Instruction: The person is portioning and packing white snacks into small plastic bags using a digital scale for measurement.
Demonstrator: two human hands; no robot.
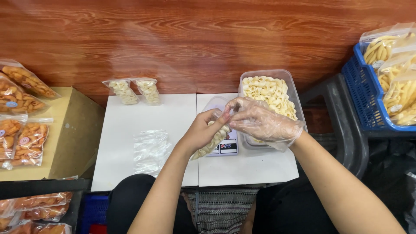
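scale (223, 145) half hidden behind hands

I see my left hand (203, 129), bare, gripping a small clear bag of pale shell-shaped snacks (213, 139) over a kitchen scale (225, 146), while my right hand (260, 120), in a thin clear plastic glove, pinches the bag's mouth just beside the left fingertips. Behind the hands stands a clear plastic tub (289, 89) heaped with the same pale shells, and two filled bags (135, 91) lean against the wooden wall at the far edge of the white table (143, 117). A loose pile of empty clear bags (150, 151) lies on the table to my left, orange snack packs (21, 117) crowd a cardboard box at the far left, and a blue basket (362, 99) of yellow tube-shaped snacks sits at the right.
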